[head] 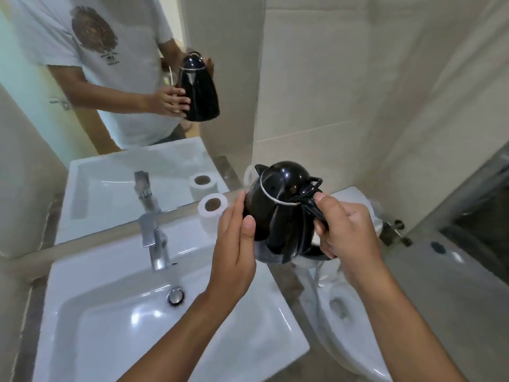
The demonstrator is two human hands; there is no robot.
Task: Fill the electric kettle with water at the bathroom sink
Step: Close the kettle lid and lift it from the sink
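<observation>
Black electric kettle (278,213) held upright in the air, lid closed. Right hand (349,230) fingers wrapped round its handle, left hand (237,244) fingers together, flat on its side. Chrome faucet (155,244) lies left of both hands, nearer the left; no water visible running.

The right hand (349,230) covers most of the kettle's (278,205) handle, and its base is smeared below that grip. Behind the left hand (237,241), the toilet roll's (210,212) side is hidden.
</observation>
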